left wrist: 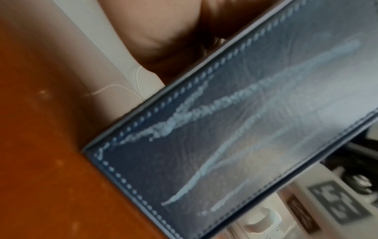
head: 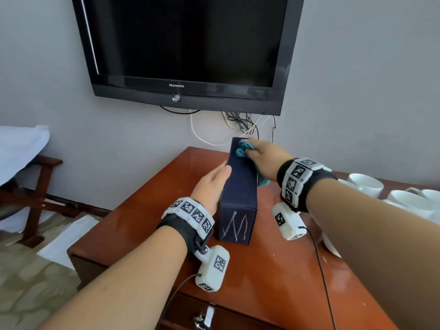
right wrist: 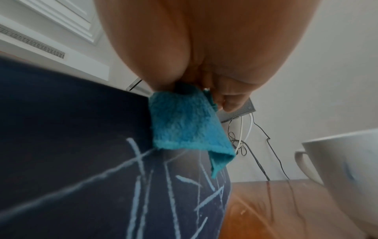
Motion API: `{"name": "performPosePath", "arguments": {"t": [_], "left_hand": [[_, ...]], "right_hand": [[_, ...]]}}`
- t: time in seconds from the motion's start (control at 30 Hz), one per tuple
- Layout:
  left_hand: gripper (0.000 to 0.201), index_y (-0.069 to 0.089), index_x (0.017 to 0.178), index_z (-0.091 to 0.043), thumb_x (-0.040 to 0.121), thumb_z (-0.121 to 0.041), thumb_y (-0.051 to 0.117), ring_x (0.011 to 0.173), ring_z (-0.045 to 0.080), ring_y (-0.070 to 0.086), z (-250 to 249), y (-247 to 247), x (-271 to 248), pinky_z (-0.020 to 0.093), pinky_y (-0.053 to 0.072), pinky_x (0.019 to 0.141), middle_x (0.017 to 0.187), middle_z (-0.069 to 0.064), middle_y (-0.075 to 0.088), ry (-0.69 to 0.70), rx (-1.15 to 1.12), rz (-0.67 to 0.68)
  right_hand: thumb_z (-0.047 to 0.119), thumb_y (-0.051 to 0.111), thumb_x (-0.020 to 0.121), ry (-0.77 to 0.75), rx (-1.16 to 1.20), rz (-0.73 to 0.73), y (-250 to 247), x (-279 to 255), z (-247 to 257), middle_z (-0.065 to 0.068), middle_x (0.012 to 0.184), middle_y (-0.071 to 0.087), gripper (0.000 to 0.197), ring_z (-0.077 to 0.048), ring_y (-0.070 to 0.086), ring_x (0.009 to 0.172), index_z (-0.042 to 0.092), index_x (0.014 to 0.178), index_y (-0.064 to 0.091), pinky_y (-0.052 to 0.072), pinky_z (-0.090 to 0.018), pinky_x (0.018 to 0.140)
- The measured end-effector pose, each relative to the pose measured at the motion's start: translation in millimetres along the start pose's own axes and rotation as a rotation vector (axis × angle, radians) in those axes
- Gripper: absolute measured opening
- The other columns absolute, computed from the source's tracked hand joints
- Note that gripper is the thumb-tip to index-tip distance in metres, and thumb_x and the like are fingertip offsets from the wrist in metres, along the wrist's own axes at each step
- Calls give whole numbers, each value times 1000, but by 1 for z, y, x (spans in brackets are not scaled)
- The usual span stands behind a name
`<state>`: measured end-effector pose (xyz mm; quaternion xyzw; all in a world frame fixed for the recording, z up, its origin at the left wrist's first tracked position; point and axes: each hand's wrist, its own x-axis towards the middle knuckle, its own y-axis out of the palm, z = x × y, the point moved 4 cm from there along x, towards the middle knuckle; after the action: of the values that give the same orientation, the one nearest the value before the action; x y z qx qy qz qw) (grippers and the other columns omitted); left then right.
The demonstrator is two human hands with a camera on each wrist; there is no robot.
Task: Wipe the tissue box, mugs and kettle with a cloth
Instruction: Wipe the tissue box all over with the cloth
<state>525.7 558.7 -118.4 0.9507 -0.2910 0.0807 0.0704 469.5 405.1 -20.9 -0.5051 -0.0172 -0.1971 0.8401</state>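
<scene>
Tissue box (head: 238, 194), dark navy with white stitching, stands on its long side on my reddish wooden desk (head: 262, 270), below the wall-mounted Skyworth television (head: 185, 51). I see white chalk-like scribbles on its near end and on its right face. My left hand (head: 210, 184) lies flat against the box's left face, fingers straight, thumb along the top edge. My right hand (head: 264, 159) presses a bunched teal cloth (head: 242, 148) onto the far end of the top, fingers curled round it, one corner hanging down the right side. White mugs (head: 366, 184) stand on the desk at my right.
</scene>
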Motion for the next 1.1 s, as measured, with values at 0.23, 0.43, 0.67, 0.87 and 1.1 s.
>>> {"name": "performPosePath", "arguments": {"t": [0.23, 0.43, 0.67, 0.87, 1.1], "left_hand": [[42, 60, 144, -21, 108, -39, 51, 124, 16, 66, -5, 5, -4, 41, 48, 113, 136, 0, 69, -77, 75, -15], [56, 61, 142, -23, 98, -58, 56, 130, 14, 57, -12, 15, 0, 40, 38, 119, 139, -12, 62, -112, 120, -49], [47, 67, 129, -14, 97, -49, 67, 76, 23, 70, -50, 30, 14, 28, 57, 62, 102, 11, 71, -347, -356, -117], [19, 65, 115, -11, 99, -22, 66, 48, 10, 66, -90, 29, 6, 21, 53, 58, 69, 3, 70, -328, -421, -106], [24, 58, 88, -7, 103, -25, 63, 61, 23, 68, -100, 24, -13, 38, 57, 70, 64, 11, 68, -403, -383, -89]], "right_hand": [[24, 47, 109, -21, 75, 37, 11, -25, -16, 0, 128, 66, 37, -20, 60, 115, 32, 143, 59, 45, -30, 102], [16, 48, 106, 2, 180, -78, 0, -30, -21, 2, 134, 67, 40, -20, 60, 122, 35, 138, 64, 45, -32, 108], [1, 45, 100, 17, 392, -234, -42, -37, -25, 1, 112, 72, 46, -17, 64, 88, 30, 122, 74, 48, -10, 72], [5, 51, 100, 27, 713, -285, -74, -53, -15, 4, 77, 73, 34, -9, 61, 62, 23, 95, 79, 51, -23, 63], [30, 68, 98, 89, 920, -140, -73, -62, 0, -7, 70, 61, 20, -17, 54, 55, 12, 92, 66, 46, -26, 50]]}}
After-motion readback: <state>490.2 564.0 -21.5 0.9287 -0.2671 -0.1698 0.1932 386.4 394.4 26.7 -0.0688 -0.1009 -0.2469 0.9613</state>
